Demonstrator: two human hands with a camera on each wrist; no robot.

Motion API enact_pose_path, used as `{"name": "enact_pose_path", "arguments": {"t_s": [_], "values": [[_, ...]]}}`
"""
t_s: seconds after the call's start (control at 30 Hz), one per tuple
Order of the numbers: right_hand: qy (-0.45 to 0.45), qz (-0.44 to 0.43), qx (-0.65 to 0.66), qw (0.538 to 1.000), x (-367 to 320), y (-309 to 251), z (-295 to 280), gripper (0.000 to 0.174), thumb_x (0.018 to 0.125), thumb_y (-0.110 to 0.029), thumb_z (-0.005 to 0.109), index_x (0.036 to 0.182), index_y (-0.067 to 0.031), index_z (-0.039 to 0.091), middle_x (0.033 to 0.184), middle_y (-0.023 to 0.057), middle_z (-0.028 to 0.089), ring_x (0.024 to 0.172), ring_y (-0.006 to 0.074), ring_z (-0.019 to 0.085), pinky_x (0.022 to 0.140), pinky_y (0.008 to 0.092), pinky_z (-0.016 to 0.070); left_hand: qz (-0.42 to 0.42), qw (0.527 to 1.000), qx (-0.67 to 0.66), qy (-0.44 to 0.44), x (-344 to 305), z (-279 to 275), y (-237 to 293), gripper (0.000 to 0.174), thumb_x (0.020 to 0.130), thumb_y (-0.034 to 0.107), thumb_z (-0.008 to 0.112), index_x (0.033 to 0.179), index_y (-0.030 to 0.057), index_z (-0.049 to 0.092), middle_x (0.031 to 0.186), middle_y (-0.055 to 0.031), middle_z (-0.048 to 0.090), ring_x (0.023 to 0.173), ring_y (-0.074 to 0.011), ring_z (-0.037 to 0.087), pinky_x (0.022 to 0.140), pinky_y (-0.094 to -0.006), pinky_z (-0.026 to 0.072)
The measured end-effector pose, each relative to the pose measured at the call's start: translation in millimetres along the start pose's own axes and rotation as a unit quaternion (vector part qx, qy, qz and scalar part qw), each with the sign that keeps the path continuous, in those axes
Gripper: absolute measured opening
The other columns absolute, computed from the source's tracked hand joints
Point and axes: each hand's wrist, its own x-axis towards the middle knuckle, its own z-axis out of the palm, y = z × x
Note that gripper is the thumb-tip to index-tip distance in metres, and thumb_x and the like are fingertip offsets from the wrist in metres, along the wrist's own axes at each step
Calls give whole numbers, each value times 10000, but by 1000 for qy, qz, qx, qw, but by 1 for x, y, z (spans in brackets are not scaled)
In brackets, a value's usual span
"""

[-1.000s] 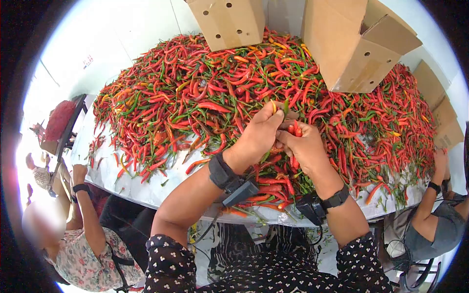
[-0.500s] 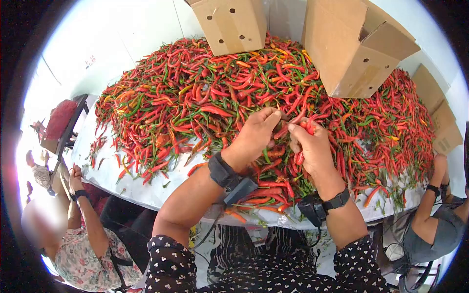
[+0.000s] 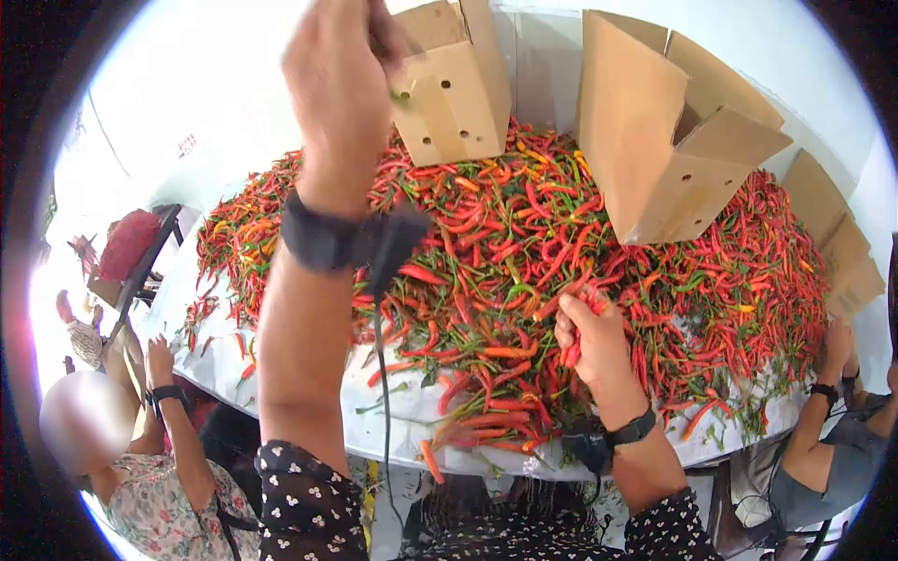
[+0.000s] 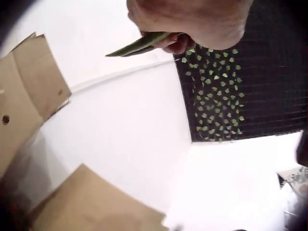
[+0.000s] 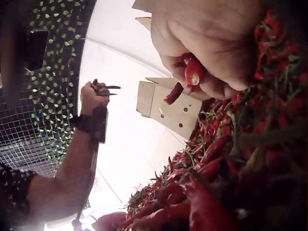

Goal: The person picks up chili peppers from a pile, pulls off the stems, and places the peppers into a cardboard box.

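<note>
My left hand (image 3: 341, 79) is raised high in front of the left cardboard box (image 3: 440, 112) and blurred in the head view. It grips green chillies (image 4: 137, 45), whose pointed tips stick out beneath the curled fingers in the left wrist view. Lower down, my right hand (image 3: 599, 341) is curled around a few red chillies (image 5: 194, 74) just over the heap. One of them shows a pale cut-looking end in the right wrist view. Under and around the hands spreads a large heap of mostly red chillies (image 3: 505, 224), with green and orange ones among them.
A taller cardboard box (image 3: 645, 140) with open flaps stands at the back right. More cardboard (image 3: 842, 234) leans at the far right. People sit on both sides, one in a floral top (image 3: 178, 496). A cable (image 3: 385, 421) hangs from my left wrist.
Both hands were together over the heap. My left hand has swung up and left with green chillies, toward the left box. My right hand stays over the heap with red chillies.
</note>
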Motion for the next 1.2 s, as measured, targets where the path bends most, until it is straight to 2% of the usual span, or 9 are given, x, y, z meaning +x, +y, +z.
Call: {"name": "enact_pose_path", "arguments": {"t_s": [0.07, 0.2, 0.33, 0.4, 0.47, 0.67, 1.0, 1.07, 1.2], "values": [[-11, 0, 19, 1000, 1, 2, -2, 30, 844, -81, 534, 828, -62, 517, 612, 3, 489, 486, 62, 424, 423, 194, 349, 142, 979, -139, 55, 65, 6, -4, 447, 890, 366, 473, 1279, 151, 428, 1237, -222, 475, 1125, -239, 490, 966, -332, 367], [3, 10, 18, 1000, 3, 4, -4, 30, 829, -45, 557, 849, -49, 536, 600, -16, 481, 479, 61, 426, 425, 206, 341, 204, 973, 85, -61, 159, 6, -82, 359, 888, 297, 480, 1119, 23, 505, 1138, -190, 521, 1045, -280, 511, 879, -377, 428], [10, 28, 34, 999, 3, 1, -1, 30, 827, -58, 559, 840, -55, 532, 612, -12, 486, 499, 64, 443, 431, 203, 348, 336, 810, 480, -32, 148, -11, -154, 350, 889, 291, 476, 1139, 47, 502, 1152, -208, 507, 1070, -342, 486, 905, -415, 405], [-33, 35, 89, 995, 3, 2, -6, 29, 831, -76, 549, 839, -56, 529, 623, 1, 503, 505, 70, 454, 435, 205, 350, 145, 897, 395, -136, 89, -11, -102, 524, 837, 345, 570, 1270, 84, 431, 1287, -216, 424, 1201, -360, 386, 1005, -403, 317], [-37, 36, 97, 994, 6, 5, -10, 45, 835, -99, 527, 842, -55, 528, 620, 11, 509, 503, 83, 457, 438, 208, 346, 197, 878, 413, -138, 30, -1, -85, 311, 872, 310, 461, 908, 32, 597, 748, -126, 614, 711, -230, 603, 645, -307, 474], [-118, 119, 258, 952, 9, 9, -20, 140, 828, -189, 511, 864, -58, 548, 663, 37, 526, 509, 116, 443, 456, 243, 341, 40, 801, 326, -501, -103, -32, -94, 203, 728, 83, 565, 922, 38, 606, 898, -146, 607, 850, -313, 588, 756, -379, 481], [-71, 94, 183, 976, 1, 0, -1, 127, 834, -160, 522, 864, -42, 558, 696, 73, 569, 615, 165, 536, 572, 264, 438, 40, 782, 394, -482, -154, -37, -100, 197, 686, 39, 556, 879, 6, 566, 854, -145, 572, 829, -317, 564, 739, -382, 470], [-79, 87, 178, 977, 5, 6, -6, 98, 832, -144, 544, 856, -51, 560, 698, 65, 575, 626, 157, 544, 569, 261, 444, -50, 871, 216, -438, -148, -31, -82, 159, 736, 63, 578, 882, 9, 547, 801, -106, 571, 730, -235, 564, 695, -344, 466], [-118, 73, 154, 978, 7, 8, -12, 81, 809, -128, 609, 852, -80, 559, 684, 25, 536, 593, 119, 511, 497, 235, 414, -336, 862, 2, -380, -145, -16, -51, 122, 843, 148, 547, 828, 27, 537, 751, -24, 549, 653, -88, 498, 620, -240, 424]]}}
